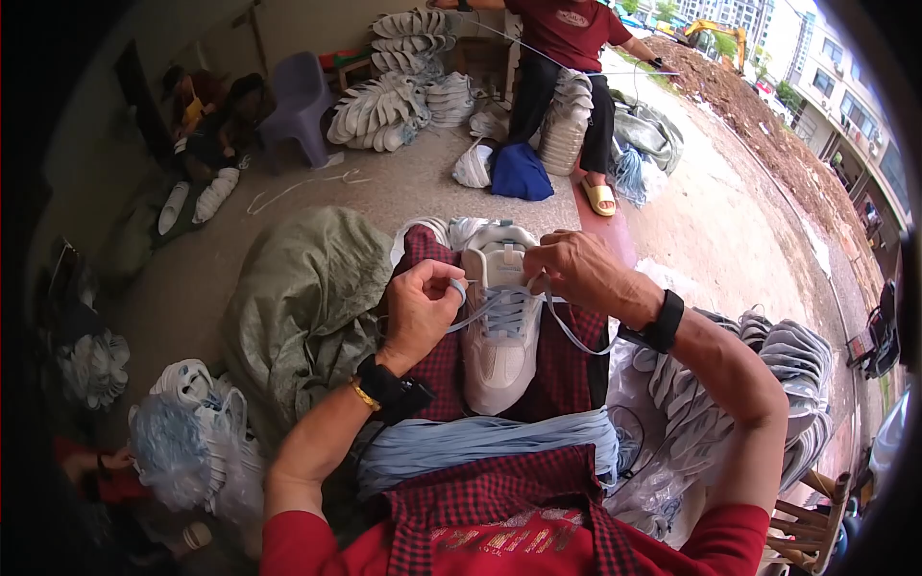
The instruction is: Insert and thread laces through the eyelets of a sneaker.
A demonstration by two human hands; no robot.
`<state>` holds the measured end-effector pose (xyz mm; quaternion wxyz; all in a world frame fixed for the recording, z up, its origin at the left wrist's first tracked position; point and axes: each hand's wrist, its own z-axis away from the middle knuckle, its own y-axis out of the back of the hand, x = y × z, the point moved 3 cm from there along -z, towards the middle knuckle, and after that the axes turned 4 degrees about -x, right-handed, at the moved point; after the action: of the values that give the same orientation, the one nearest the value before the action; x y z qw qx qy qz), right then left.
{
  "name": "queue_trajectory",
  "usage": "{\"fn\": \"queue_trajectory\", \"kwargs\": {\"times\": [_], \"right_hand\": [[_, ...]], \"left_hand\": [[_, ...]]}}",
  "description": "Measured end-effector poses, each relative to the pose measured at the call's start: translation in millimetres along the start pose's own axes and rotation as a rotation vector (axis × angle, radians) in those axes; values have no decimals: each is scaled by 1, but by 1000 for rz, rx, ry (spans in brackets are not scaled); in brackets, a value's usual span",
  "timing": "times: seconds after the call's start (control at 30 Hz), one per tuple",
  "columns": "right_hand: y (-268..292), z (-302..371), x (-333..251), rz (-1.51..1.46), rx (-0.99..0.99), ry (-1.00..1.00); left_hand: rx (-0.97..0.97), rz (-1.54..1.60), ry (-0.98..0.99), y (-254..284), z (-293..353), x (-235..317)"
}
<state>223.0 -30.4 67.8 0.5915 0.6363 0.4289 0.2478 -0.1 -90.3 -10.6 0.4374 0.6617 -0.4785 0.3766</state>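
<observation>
A white sneaker (499, 360) lies on my lap over a red and black checked apron (423, 384), toe toward me. Pale blue shoelace (506, 317) criss-crosses its lower eyelets. My left hand (423, 305), at the shoe's left side, pinches one lace end between thumb and fingers. On the other side my right hand (586, 274) grips the lace near the upper eyelets, and a loose length hangs below it. A thick bundle of light blue laces (480, 451) rests across my lap, nearer to me than the toe.
A grey-green sack (303, 307) slumps at my left, past a plastic-wrapped pile of shoe parts (192, 432). More stacked shoe uppers (768, 384) stand at my right. Ahead, a person in a red shirt (576, 34) sits holding a lace, near a purple chair (300, 106).
</observation>
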Motion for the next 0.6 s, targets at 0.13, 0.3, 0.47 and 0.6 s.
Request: {"fn": "queue_trajectory", "kwargs": {"times": [0.13, 0.3, 0.47, 0.6], "right_hand": [[9, -12, -3, 156, -33, 222], [15, -34, 11, -325, -101, 205], [-17, -55, -15, -256, -68, 40], [-27, -50, -15, -427, 4, 1]], "left_hand": [[-39, -3, -45, -1, -4, 4], [-20, -233, -194, -9, -8, 18], [-109, -177, -115, -5, -21, 8], [-172, -65, 58, 3, -23, 1]]}}
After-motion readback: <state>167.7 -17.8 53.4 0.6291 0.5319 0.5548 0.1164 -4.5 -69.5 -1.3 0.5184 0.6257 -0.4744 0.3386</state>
